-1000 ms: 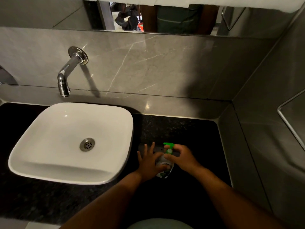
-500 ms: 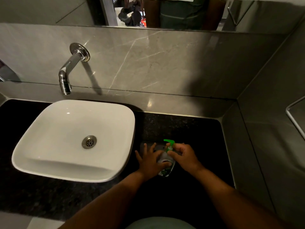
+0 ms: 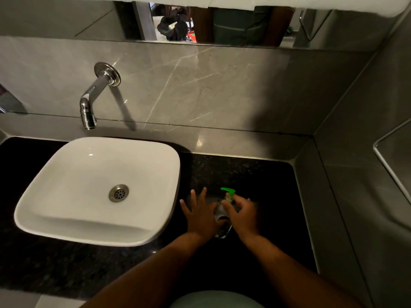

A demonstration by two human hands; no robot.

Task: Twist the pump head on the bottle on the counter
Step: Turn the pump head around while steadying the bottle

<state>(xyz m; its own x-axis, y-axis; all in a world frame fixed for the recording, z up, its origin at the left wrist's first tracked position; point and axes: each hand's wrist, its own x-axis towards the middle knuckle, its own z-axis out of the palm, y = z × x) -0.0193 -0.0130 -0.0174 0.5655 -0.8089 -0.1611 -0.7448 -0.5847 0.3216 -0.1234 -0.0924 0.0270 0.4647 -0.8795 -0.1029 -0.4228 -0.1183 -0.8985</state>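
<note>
The bottle (image 3: 222, 215) is standing on the dark speckled bench (image 3: 255, 181), to the right of the white basin (image 3: 66, 218) and between the person's two hands. Most of its pale body is being hidden by the hands; only a narrow strip is showing between them.

The left hand (image 3: 201, 216) is lying against the left side of the bottle. Its palm and thumb are pressing on the bottle body, while the fingers (image 3: 193, 196) are spreading apart and pointing away from the person, not wrapping around anything. The hand is bracing the bottle rather than closing on it.

The right hand (image 3: 243, 215) is closing on the neck of the bottle just below the green pump head (image 3: 229, 192). The thumb and the fingertips are pinching together around the collar, and the other fingers are curling in behind them.

The pump head is sitting directly above the right hand's fingertips. Its nozzle is pointing to the left and away from the person, toward the gap above the left hand's fingers.

The chrome tap (image 3: 93, 98) is projecting from the wall well beyond the left hand, above the basin.
</note>
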